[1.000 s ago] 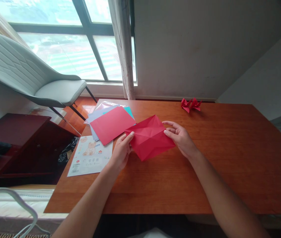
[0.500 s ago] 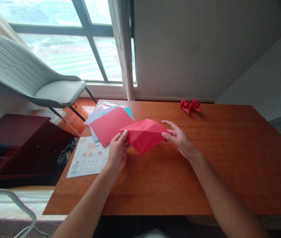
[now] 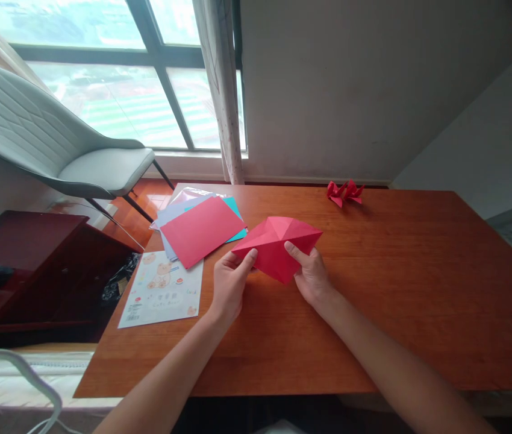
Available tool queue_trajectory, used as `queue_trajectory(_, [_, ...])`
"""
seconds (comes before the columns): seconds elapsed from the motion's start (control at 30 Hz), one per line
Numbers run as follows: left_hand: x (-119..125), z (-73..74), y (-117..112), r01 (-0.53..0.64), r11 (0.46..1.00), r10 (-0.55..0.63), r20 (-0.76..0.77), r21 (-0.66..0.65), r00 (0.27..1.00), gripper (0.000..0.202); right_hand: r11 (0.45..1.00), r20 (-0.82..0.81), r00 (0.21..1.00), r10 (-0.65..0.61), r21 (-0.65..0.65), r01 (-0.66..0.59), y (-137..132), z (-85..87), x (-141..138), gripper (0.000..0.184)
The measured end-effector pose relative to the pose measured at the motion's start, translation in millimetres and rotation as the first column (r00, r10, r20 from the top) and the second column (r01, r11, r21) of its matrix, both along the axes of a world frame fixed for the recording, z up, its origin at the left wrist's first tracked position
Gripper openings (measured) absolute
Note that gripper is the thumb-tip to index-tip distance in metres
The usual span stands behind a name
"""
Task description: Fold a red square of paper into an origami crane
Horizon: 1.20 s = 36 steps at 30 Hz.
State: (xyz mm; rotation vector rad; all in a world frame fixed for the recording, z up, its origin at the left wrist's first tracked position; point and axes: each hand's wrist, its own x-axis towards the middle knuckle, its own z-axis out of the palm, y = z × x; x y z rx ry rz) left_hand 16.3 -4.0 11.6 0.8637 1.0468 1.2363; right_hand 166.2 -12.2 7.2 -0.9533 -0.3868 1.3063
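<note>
A creased red paper sheet is held just above the wooden table, its middle raised into a ridge. My left hand pinches its left corner with thumb and fingers. My right hand grips its lower right edge, thumb on top of the sheet. Both hands are closed on the paper, near the table's middle.
A stack of coloured sheets with a red one on top lies to the left, above a printed bear card. Folded red paper figures sit at the far edge. A white chair and dark cabinet stand left of the table.
The sheet went from lying nearly flat to being buckled up along its creases. My right hand slid from the right corner to the lower edge, and both hands came closer together.
</note>
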Motion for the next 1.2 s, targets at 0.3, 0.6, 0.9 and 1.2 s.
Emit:
queue_trajectory(0.3, [9,-2.9,-6,-0.024,0.984,0.045,-0.118,0.174,0.992,0.025,0.984,0.050,0.984,-0.172,-0.028,0.174,3,-0.4,-4,0.046])
queue_trajectory(0.6, [10,0.9,-6,-0.010,0.976,0.058,-0.216,0.218,0.975,0.022,0.970,0.380,0.898,-0.222,-0.006,0.242,1,-9.4,-1,0.041])
queue_trajectory(0.9, [-2,13.9,1,0.021,0.979,0.020,-0.196,0.204,0.980,0.054,0.972,0.732,0.645,-0.218,0.223,0.076,-1,7.5,28,0.038])
queue_trajectory(1.2, [-5,9.5,0,0.129,0.957,-0.075,-0.205,0.261,0.976,0.050,0.975,0.821,0.565,-0.088,0.187,-0.121,0,6.2,29,0.036])
